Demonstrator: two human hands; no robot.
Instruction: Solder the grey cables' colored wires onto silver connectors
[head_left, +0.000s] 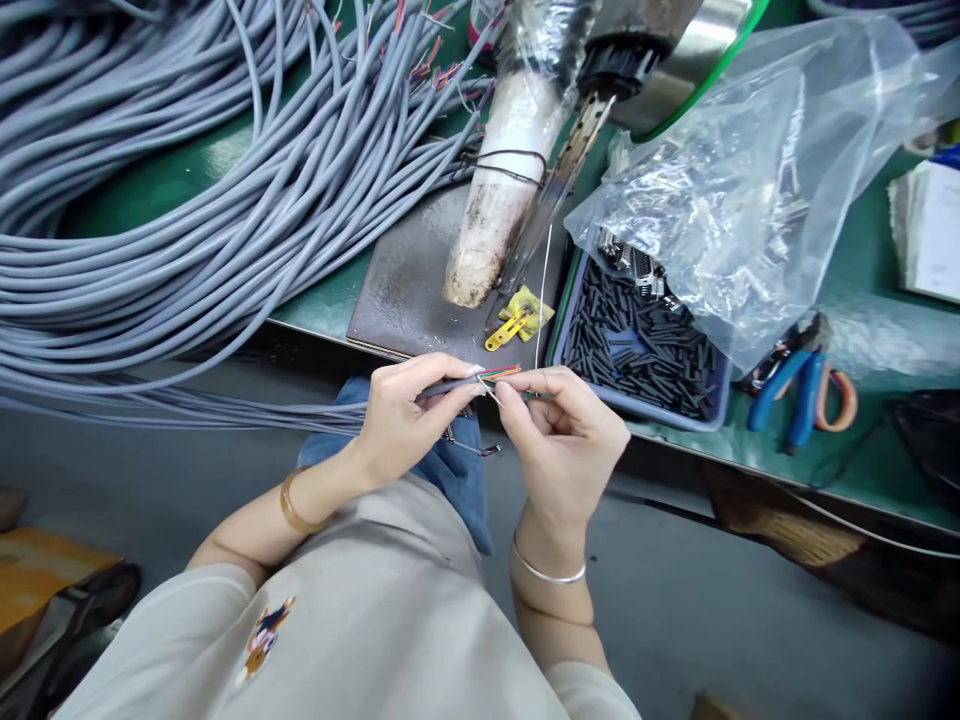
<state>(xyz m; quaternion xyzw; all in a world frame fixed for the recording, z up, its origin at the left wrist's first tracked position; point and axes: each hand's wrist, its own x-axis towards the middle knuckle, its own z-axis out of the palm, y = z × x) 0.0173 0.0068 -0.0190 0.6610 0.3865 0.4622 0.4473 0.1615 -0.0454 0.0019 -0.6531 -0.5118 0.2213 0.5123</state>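
My left hand [409, 410] pinches a grey cable [448, 386] close to its stripped end, above my lap at the bench's front edge. Thin coloured wires [501, 373], red, orange and green among them, fan out of the sheath. With thumb and forefinger, my right hand [566, 425] grips the tips of these wires; a pale strand runs down between the two hands. Which wires the fingertips cover, I cannot tell. Behind my left hand, more grey cables [322, 415] hang along the edge. A small connector end [491, 450] dangles below the hands.
A big bundle of grey cables [300, 200] covers the bench's left. A wrapped white tube [495, 200] and a soldering iron [555, 190] angle down over a dark board [420, 270]. Right are a tray of black sleeves [637, 340], a plastic bag [750, 170] and blue-handled pliers [795, 390].
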